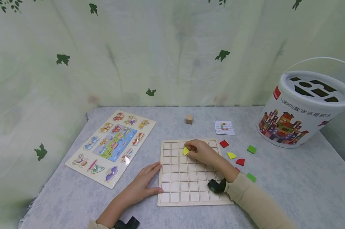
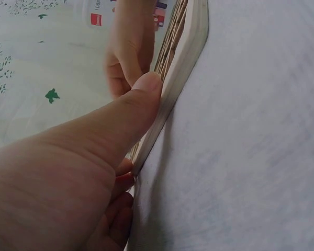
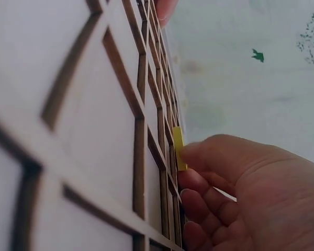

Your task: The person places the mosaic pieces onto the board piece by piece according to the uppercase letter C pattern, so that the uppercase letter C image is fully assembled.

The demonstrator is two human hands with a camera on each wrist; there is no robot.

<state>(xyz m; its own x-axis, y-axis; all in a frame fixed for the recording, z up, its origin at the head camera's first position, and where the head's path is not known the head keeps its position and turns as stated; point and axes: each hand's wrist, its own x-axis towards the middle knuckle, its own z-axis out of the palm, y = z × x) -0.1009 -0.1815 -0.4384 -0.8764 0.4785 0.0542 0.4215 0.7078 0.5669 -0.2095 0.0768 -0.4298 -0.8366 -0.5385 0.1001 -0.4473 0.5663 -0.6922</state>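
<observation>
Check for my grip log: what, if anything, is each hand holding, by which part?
The right hand pinches a yellow piece by its right side in the head view. The left hand holds nothing, touching the left edge of the grid board.

Near the middle of the surface [image 1: 61, 206], a grid board [image 1: 184, 176]; at its left edge, the left hand [image 1: 145, 179]. Over its far half, the right hand [image 1: 202, 152], with one tile [image 1: 186, 151] between the fingertips. Farther left, a puzzle board [image 1: 131, 144], set aslant. Behind the grid board, a cube [image 1: 189, 119]; to the cube's right, a card [image 1: 224, 128]. Right of the grid board, loose tiles [image 1: 240, 162]; beyond them, at far right, a bucket [image 1: 298, 124]. Behind everything, a hanging cloth [image 1: 161, 63].
</observation>
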